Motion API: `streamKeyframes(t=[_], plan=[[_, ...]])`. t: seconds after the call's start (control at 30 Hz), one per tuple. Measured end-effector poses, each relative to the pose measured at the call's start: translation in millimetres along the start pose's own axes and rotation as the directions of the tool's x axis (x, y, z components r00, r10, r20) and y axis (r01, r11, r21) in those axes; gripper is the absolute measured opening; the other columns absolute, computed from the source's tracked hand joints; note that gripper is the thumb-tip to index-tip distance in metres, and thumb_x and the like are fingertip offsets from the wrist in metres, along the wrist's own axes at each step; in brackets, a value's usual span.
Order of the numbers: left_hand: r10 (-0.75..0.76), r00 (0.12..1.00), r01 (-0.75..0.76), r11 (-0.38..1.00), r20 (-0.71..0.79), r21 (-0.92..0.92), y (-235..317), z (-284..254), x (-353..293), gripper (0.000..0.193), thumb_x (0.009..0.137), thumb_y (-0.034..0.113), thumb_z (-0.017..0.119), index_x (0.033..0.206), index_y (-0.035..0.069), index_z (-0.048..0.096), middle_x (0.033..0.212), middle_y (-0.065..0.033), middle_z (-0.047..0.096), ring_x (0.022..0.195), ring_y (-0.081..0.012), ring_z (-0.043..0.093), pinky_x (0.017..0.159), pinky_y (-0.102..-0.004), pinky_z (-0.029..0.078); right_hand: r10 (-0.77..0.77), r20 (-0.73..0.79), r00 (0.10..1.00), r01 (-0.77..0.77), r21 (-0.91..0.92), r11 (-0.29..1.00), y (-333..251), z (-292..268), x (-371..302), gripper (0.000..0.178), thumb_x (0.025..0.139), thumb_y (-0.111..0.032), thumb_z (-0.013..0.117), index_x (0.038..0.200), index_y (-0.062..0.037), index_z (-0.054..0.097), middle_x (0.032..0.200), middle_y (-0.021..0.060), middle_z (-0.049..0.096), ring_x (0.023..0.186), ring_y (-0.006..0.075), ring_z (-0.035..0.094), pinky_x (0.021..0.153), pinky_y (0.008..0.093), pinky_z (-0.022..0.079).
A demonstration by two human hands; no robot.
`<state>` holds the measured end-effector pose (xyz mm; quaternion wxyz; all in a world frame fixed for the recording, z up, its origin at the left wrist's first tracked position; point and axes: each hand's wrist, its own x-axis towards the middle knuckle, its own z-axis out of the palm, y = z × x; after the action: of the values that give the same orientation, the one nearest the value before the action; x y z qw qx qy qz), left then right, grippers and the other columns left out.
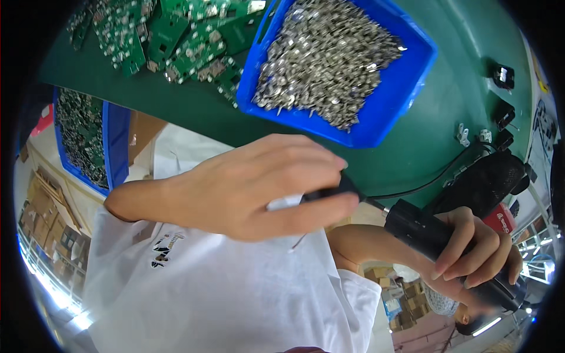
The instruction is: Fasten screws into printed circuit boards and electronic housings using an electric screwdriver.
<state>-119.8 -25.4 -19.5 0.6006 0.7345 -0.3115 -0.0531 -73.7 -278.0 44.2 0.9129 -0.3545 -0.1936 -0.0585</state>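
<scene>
My right hand [479,250] is wrapped round a black electric screwdriver [415,226], which lies slanted with its bit pointing left toward my other hand. My left hand [259,185] pinches a small black part [346,187] between thumb and fingers. The screwdriver's bit meets this part or ends right beside it; I cannot tell whether it touches. The fingers cover most of the part, so its kind does not show. Beyond my left hand stands a blue bin [406,106] holding a heap of small shiny metal pieces [329,59].
Green circuit boards [188,44] are piled at the far left of the green table [200,115]. Another blue bin [116,144] with boards stands lower left. On the right are black housings [503,76], small metal brackets [462,135], a cable [421,187] and a black mesh object [488,182].
</scene>
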Motion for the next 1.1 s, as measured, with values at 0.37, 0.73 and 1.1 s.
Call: streamKeyframes(t=[0.37, 0.73, 1.1], plan=[[-0.029, 0.991, 0.077, 0.920, -0.131, 0.385, -27, 7, -41, 0.051, 0.083, 0.033, 0.069, 0.126, 0.005, 0.065, 0.117, -0.0062, 0.061, 0.095, -0.0214, 0.059, 0.091, -0.0400, 0.043, -0.045, 0.127, 0.991, 0.022, 0.175, 0.984, 45, 8, 5, 0.032, 0.094, -0.012, 0.055, 0.125, -0.0074, 0.054, 0.087, 0.0121, 0.059, 0.059, 0.0212, 0.059, 0.045, 0.0372, 0.061], [-0.050, 0.991, 0.095, 0.920, -0.126, 0.379, -28, 11, -33, 0.066, 0.074, 0.040, 0.073, 0.131, 0.008, 0.063, 0.119, -0.0040, 0.063, 0.094, -0.0182, 0.058, 0.086, -0.0371, 0.040, -0.001, 0.118, 0.993, -0.028, 0.237, 0.971, 66, 2, 1, 0.031, 0.095, -0.013, 0.053, 0.126, -0.0078, 0.053, 0.087, 0.0131, 0.059, 0.060, 0.0223, 0.060, 0.046, 0.0401, 0.061], [-0.061, 0.990, 0.105, 0.920, -0.126, 0.377, -28, 11, -31, 0.073, 0.069, 0.043, 0.076, 0.133, 0.010, 0.063, 0.124, -0.0023, 0.063, 0.095, -0.0165, 0.058, 0.084, -0.0363, 0.039, 0.106, 0.044, 0.993, -0.113, 0.211, 0.971, 71, -1, 5, 0.043, 0.078, 0.005, 0.071, 0.117, -0.0093, 0.058, 0.078, 0.0081, 0.061, 0.053, 0.0151, 0.058, 0.044, 0.0308, 0.059]])
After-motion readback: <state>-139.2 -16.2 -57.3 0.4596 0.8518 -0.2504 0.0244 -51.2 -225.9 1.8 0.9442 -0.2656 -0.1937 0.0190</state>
